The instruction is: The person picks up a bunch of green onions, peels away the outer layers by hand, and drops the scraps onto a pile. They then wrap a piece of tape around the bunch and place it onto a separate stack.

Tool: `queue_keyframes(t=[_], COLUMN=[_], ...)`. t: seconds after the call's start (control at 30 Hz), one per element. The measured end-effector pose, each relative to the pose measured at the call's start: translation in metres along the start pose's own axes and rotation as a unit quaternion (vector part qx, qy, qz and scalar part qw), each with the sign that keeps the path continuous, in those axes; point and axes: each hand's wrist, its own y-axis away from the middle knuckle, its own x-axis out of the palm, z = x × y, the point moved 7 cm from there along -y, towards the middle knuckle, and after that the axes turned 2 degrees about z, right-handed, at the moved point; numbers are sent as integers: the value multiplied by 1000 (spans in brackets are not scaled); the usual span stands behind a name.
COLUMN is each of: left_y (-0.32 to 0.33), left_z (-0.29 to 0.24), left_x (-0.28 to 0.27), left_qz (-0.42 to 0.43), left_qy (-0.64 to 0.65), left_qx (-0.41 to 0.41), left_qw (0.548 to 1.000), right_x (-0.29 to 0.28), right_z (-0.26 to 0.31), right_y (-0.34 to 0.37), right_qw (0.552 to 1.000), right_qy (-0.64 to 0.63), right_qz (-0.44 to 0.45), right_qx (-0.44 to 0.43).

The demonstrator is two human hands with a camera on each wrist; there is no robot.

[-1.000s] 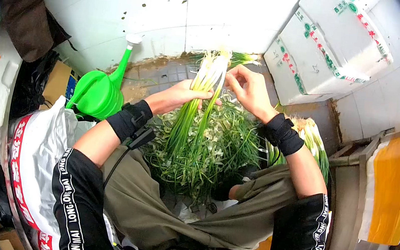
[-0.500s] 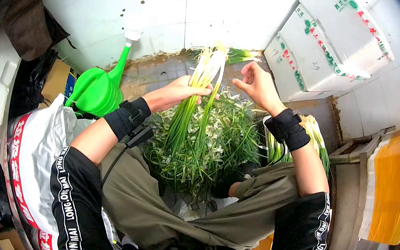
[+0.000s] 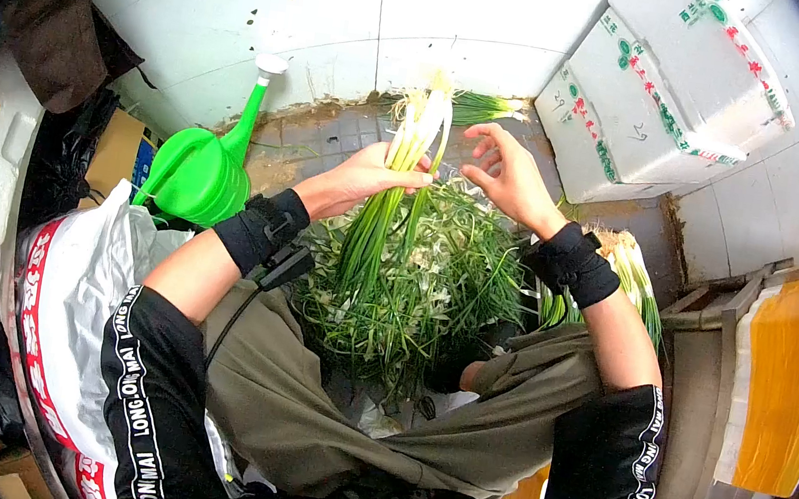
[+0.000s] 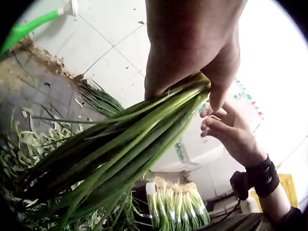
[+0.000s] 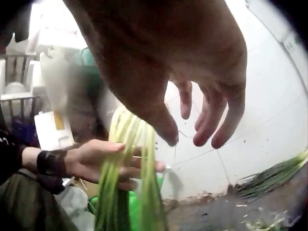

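My left hand grips a bunch of spring onions, thumb across the stalks. Their white root ends point up toward the wall, and the green leaves hang down over a heap of trimmings. To the right of the bunch, my right hand is raised with nothing in it, its fingers loosely bent and spread. In the right wrist view a gap shows between its thumb and fingers. The left wrist view shows the long leaves trailing out below the left hand.
More spring onions stand in a container by the right knee, and others lie along the wall. White foam boxes are stacked at back right. A green watering can and a white sack are on the left.
My right hand has drawn away from the stalks to the right, and its fingers have spread. The left hand keeps hold of the spring onions in nearly the same place.
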Motion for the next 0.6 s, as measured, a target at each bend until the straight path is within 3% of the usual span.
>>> queue_keyframes(t=[0.13,0.2,0.37,0.6], left_y=[-1,-2,-4,3], left_z=[-1,-6,3,-7], left_x=[1,7,7,15], left_qz=[-21,-1,29,20], left_qy=[-23,-6,1,19], left_qx=[-2,34,19,18], left_qw=[1000,999,999,999], right_x=[19,25,29,36], right_z=[7,11,19,13], right_y=[-2,0,4,-1], right_qw=[988,990,994,986], right_qy=[-141,-130,-97,-149], right_qz=[36,27,-7,37], right_qx=[51,54,42,64])
